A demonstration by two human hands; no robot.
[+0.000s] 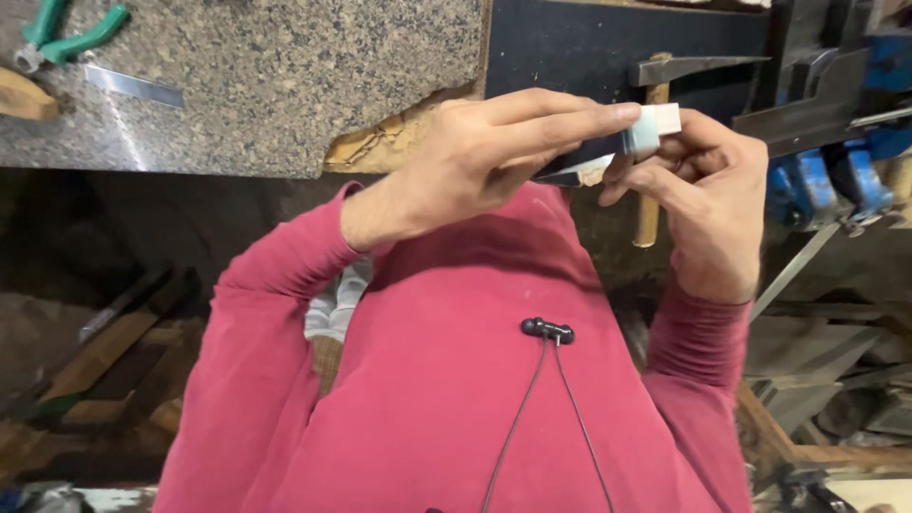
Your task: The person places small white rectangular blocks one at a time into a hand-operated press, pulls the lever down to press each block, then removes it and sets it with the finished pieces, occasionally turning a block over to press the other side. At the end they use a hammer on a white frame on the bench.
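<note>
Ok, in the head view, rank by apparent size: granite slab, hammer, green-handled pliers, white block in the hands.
1. granite slab
2. hammer, partly hidden by the hands
3. green-handled pliers, cut off by the frame, so unsure
4. white block, though nearest the camera

granite worktop (285, 85), green pliers (66, 38), metal blade (133, 85)

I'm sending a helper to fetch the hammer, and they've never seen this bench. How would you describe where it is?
Start at the speckled stone benchtop and move to the dark panel at its end, beside the blue vise. The hammer lies there, behind the person's hands. It alone has a pale wooden handle with a flat grey metal head across it, unlike the green-handled pliers at the far corner.
</note>
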